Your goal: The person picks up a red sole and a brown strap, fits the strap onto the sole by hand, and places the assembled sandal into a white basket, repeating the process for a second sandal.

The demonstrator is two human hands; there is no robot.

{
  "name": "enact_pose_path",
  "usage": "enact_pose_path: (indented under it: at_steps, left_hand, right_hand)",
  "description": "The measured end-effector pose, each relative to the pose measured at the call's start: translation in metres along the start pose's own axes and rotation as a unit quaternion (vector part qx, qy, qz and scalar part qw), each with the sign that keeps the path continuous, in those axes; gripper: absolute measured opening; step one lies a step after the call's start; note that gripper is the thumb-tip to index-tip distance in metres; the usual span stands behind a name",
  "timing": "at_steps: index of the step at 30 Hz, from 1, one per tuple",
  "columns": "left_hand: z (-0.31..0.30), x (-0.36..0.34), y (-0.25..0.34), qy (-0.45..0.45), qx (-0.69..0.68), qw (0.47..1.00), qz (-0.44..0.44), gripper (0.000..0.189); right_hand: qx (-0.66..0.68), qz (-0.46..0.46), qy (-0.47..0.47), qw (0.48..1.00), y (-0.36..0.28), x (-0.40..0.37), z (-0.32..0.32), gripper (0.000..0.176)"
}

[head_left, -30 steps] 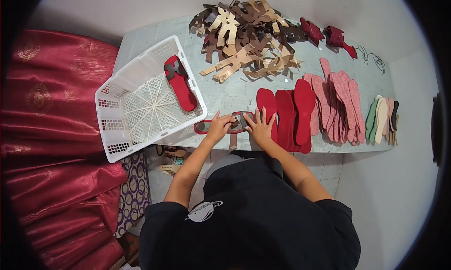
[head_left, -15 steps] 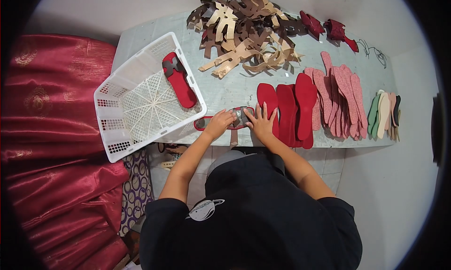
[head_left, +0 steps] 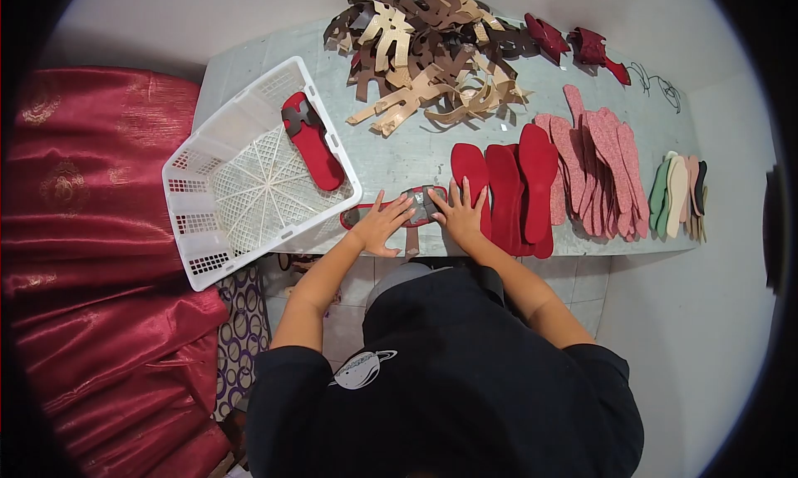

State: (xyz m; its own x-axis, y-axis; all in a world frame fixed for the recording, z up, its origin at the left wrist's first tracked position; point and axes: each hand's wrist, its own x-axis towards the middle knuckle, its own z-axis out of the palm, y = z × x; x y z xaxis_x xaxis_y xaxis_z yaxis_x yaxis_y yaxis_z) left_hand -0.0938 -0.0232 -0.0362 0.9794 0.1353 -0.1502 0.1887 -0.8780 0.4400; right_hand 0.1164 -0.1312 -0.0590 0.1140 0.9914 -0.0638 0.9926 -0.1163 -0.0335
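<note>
1. The sole (head_left: 356, 218) with its dark strap (head_left: 418, 202) lies along the near edge of the tabletop (head_left: 399, 158), between the basket (head_left: 199, 187) and the red soles (head_left: 509, 187).
2. The left hand (head_left: 380, 225) is laid open, fingers spread, palm down on the sole. The right hand (head_left: 461, 214) is open too, with its fingertips pressed on the strap.
3. The strap could probably be pushed askew if the two hands press unevenly. One strap end appears to hang over the near edge, so the sole might be dragged off there.
4. The red soles are touched or nearly touched by the right hand, and their overlapped row could be knocked out of line by a sideways push.
5. The basket, with one sandal (head_left: 312, 141) in it, overhangs the near left corner. It might be tipped by a bump from the left arm.
6. The tabletop is grey and worn. A pile of straps (head_left: 424, 46) is heaped at the far edge, pink insoles (head_left: 598, 166) are fanned toward the right, and paler ones stand at the right edge.
7. Red cloth (head_left: 91, 229) is seen left of the table, and pale flooring to the right.
</note>
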Motion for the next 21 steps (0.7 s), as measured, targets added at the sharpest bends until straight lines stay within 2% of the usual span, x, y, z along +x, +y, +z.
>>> enact_pose_path:
  at_steps: [6, 11, 14, 17, 21]
  left_hand:
    - [0.007, 0.0, 0.005, 0.015, 0.028, 0.999, -0.013, 0.105]
    - [0.02, 0.003, 0.017, 0.051, 0.084, 0.993, -0.07, 0.109]
    - [0.03, 0.004, 0.021, 0.092, 0.089, 0.988, -0.085, 0.108]
    - [0.031, 0.005, 0.025, 0.089, 0.079, 0.988, -0.099, 0.106]
    - [0.037, 0.008, 0.024, 0.134, 0.055, 0.986, -0.082, 0.101]
  right_hand:
    - [-0.008, 0.004, -0.025, 1.0, -0.001, 0.0, -0.002, 0.06]
    - [0.011, 0.016, -0.031, 0.999, -0.002, 0.0, -0.001, 0.059]
    - [0.006, 0.015, -0.024, 1.0, -0.002, -0.001, 0.0, 0.059]
    - [0.008, 0.015, -0.017, 1.0, -0.002, -0.002, 0.001, 0.059]
    - [0.003, 0.016, -0.02, 1.0, -0.001, -0.002, 0.0, 0.058]
